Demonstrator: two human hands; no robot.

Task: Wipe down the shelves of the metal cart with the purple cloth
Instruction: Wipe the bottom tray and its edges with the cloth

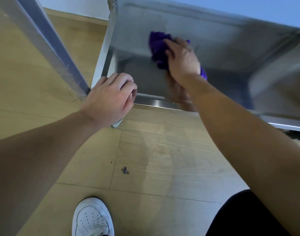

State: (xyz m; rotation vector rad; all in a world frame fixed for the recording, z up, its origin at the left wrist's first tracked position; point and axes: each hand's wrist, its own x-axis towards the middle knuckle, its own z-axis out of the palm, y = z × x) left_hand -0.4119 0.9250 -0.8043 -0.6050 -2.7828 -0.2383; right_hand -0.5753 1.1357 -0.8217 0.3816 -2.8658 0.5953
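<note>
The purple cloth (157, 45) lies bunched on a shelf (231, 40) of the metal cart (163, 103), near its left side. The right hand (181, 60) lies on top of the cloth and presses it down. Its grip is not closed, and the fingers lie flat over the cloth. The left hand (110, 97) curls its grip round the cart's near corner. A white shoe (92, 218) stands on the wooden floor (163, 159).

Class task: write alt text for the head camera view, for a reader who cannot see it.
Seen from above, a person's right hand presses a purple cloth on a shelf of a metal cart. The left hand grips the cart's near corner. Below are a wooden floor and one white shoe.
</note>
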